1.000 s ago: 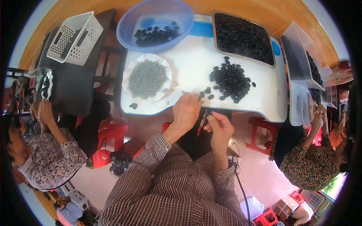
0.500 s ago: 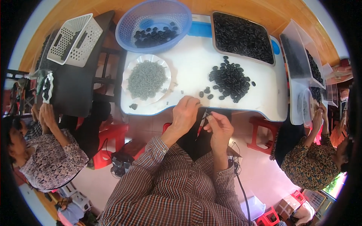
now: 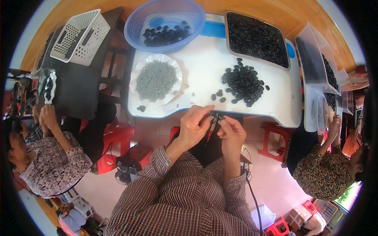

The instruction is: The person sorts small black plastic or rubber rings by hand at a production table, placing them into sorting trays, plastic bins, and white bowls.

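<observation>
Just in front of the table's near edge, my left hand (image 3: 193, 126) and my right hand (image 3: 232, 133) meet, fingertips almost touching. A small black piece (image 3: 214, 114) shows at the left fingers, which are pinched around it. My right thumb and fingers are pinched close beside it; whatever they hold is too small to name. Beyond the hands lies a pile of small black oval pieces (image 3: 243, 83), with a few loose ones left of it. On the left, a white scalloped plate (image 3: 134, 84) carries a heap of small grey pieces (image 3: 155, 80).
At the back stand a blue perforated basin (image 3: 132, 31) and a tray (image 3: 258, 39), both with black pieces. Clear bins (image 3: 315, 59) flank the table on the right; a white basket (image 3: 78, 37) sits on the dark table at left. People work at both sides. Red stools (image 3: 275, 135) stand below.
My left fingers have curled down and in toward the right ones. My right hand has shifted slightly right. The whole view has moved a little.
</observation>
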